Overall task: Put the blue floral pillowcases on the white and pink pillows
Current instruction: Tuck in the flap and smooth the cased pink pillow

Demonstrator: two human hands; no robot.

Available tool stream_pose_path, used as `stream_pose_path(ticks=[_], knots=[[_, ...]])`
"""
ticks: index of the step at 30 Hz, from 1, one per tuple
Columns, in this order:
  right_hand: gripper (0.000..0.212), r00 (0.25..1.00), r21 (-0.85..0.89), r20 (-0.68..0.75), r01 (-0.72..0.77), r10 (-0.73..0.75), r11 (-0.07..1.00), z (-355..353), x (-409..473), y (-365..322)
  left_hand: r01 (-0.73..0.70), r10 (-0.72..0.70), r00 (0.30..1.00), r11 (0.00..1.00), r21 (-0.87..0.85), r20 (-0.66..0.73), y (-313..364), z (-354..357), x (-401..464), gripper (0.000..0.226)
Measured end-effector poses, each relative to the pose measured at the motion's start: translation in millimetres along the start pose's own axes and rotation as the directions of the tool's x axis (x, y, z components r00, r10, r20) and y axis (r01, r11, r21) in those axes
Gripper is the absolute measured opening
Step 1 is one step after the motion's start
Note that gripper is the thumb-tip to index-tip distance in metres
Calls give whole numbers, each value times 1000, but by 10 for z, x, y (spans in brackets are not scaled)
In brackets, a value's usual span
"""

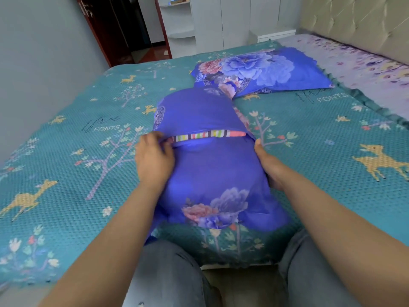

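A pillow in a blue floral pillowcase (212, 173) lies on the bed right in front of me. Across its middle the case's flap gapes, showing a narrow band of the striped white and pink pillow (208, 134) inside. My left hand (155, 158) pinches the case's edge at the left end of that opening. My right hand (269, 165) grips the case's right side, its fingers tucked under the fabric. A second pillow in a blue floral pillowcase (263, 72) lies flat farther back on the bed, touching the near one's far end.
The bed carries a teal bedspread (77, 165) with deer and tree prints. A lilac sheet (358, 63) and a padded headboard (354, 21) lie to the right. A grey wall is on the left, with a doorway (132, 32) and white cabinets behind. My knees press against the bed's near edge.
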State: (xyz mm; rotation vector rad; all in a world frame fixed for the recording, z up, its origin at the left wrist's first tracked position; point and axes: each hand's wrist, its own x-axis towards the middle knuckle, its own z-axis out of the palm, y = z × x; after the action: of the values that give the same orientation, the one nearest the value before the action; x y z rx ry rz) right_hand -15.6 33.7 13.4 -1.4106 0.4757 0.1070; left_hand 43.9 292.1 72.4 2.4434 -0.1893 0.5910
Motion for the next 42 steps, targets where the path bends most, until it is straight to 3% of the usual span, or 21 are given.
stream_pose_path(ticks=[2,4,6,8,10,11,12,14,16,20,23,25,27,31,32,36,39,42], knots=[[91,998,0,-59,28,-28,1000,-79,15,253,-360,363,918,932,-46,160,269,47,-431,35],[103,996,21,-59,75,-73,997,-175,90,537,-567,512,802,815,121,308,419,185,-793,54],[107,988,-6,-142,66,-66,998,-90,-142,560,-624,525,770,738,257,362,481,346,-973,67],[80,920,-242,-310,168,-240,956,-17,-433,479,-613,535,786,736,287,308,498,424,-993,62],[54,749,-609,-362,261,-555,749,-46,-638,519,-585,534,810,763,275,240,501,475,-952,52],[49,714,-734,-314,235,-626,637,-66,-715,547,-578,531,815,768,274,230,507,488,-957,49],[47,748,-813,-243,190,-617,550,-88,-756,582,-574,528,818,770,278,227,508,489,-966,46],[46,895,-856,-127,119,-428,503,-133,-764,655,-570,526,821,772,281,222,513,512,-992,45],[37,943,-835,-70,124,-326,536,-112,-724,672,-535,485,844,796,284,231,528,494,-995,47],[16,876,-803,-114,197,-469,562,-86,-668,603,-500,450,862,828,254,232,676,472,-1102,50],[17,793,-704,-126,352,-596,617,-102,-704,660,-499,439,849,849,174,293,789,466,-1193,58],[19,746,-505,-170,495,-644,707,-59,-737,635,-458,406,851,885,90,332,800,459,-1209,62],[17,745,-272,-192,585,-639,764,27,-743,539,-361,324,859,932,20,397,789,424,-1156,57],[25,798,138,-206,596,-566,791,234,-699,391,-268,233,903,962,52,361,644,397,-945,42],[26,801,144,-186,596,-570,790,273,-670,387,-273,241,914,960,56,326,599,390,-899,36],[15,735,-150,-18,668,-678,729,260,-586,440,-294,289,941,956,1,178,524,421,-909,23],[6,706,-248,-33,680,-707,690,237,-575,485,-363,362,929,932,-4,72,528,380,-923,25],[9,677,-377,-66,663,-733,646,246,-661,518,-428,427,904,903,-27,-26,686,309,-946,24]])
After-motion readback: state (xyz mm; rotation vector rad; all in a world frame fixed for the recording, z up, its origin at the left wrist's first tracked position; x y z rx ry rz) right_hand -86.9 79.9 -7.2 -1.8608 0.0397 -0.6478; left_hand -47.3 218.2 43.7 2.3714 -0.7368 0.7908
